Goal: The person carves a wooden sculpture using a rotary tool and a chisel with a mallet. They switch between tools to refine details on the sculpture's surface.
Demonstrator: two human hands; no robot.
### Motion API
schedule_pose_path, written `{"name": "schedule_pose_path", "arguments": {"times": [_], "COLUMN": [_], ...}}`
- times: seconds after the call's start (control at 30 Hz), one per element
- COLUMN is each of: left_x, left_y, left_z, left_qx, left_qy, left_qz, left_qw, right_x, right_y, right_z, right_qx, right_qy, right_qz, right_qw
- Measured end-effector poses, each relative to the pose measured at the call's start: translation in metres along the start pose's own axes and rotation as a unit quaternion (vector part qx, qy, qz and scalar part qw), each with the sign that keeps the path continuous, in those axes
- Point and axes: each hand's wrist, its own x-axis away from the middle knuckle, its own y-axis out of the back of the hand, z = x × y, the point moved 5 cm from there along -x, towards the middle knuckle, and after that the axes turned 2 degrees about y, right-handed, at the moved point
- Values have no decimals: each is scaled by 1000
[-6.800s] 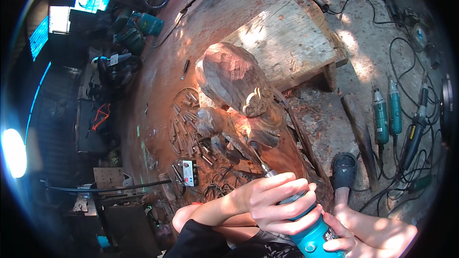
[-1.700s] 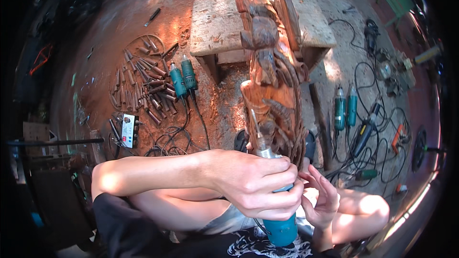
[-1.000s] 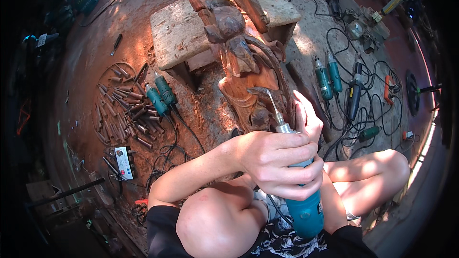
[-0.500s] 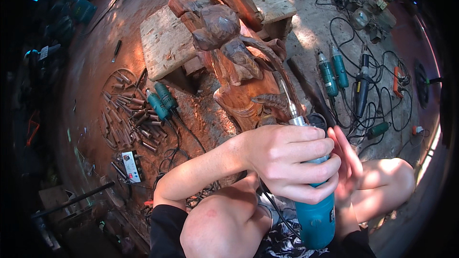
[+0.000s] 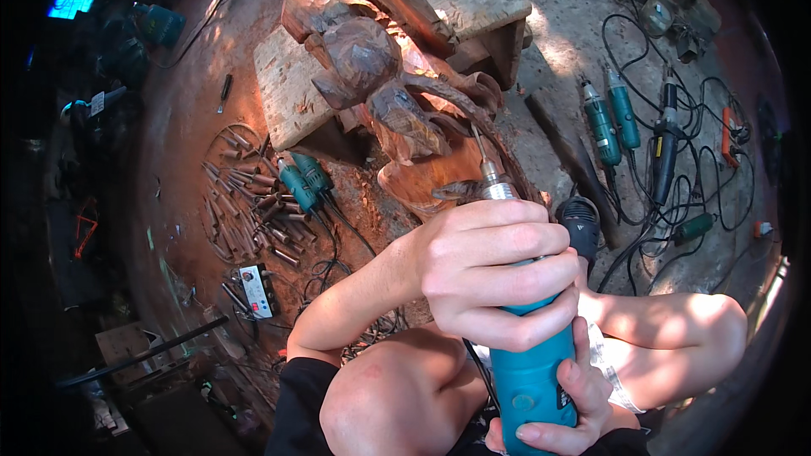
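A teal die grinder [image 5: 534,376] stands tilted in front of me, its silver collet and thin bit pointing at a reddish-brown wood carving [image 5: 363,55]. My left hand [image 5: 498,274] is wrapped around the upper body of the tool. Lower down, my right hand [image 5: 587,393] curls around the rear end of the same body. The bit [image 5: 481,148] overlaps the carving's lower part; whether it touches the wood I cannot tell. Rough facets and rounded shapes cover the carving, which leans on a low wooden bench [image 5: 291,80].
To the left lie a heap of carving chisels [image 5: 253,203], two teal grinders [image 5: 304,181] and a small control box [image 5: 255,291]. More power tools [image 5: 612,118] with tangled cords lie on the right. A dark bar [image 5: 570,156] rests beside the carving. Both bent knees flank the grinder.
My right hand has moved from beside the grinder's upper part down to its rear end and closed around it. The grinder has shifted slightly left. The whole view has turned a little.
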Motion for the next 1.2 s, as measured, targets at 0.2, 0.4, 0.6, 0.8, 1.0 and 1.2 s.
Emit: {"name": "schedule_pose_path", "arguments": {"times": [0.2,0.4,0.6,0.8,1.0,1.2], "left_x": [-1,1,-4,-4,-6,-7], "left_y": [2,1,4,-1,-4,-7], "left_z": [3,7,5,4,8,9], "left_qx": [-20,-27,-24,-25,-57,-80], "left_qy": [31,49,56,52,64,73], "left_qz": [9,19,63,96,103,107], "left_qw": [999,998,996,994,991,988], "right_x": [-1,-1,-3,-69,-45,-42], "right_y": [2,3,3,63,64,68], "right_z": [0,-4,-10,-41,-30,-50], "right_qx": [-44,-39,51,4,9,-411], "right_qy": [-46,-43,22,-151,-69,-606], "right_qz": [-22,-38,-22,500,264,274], "right_qw": [998,998,998,853,962,624]}}
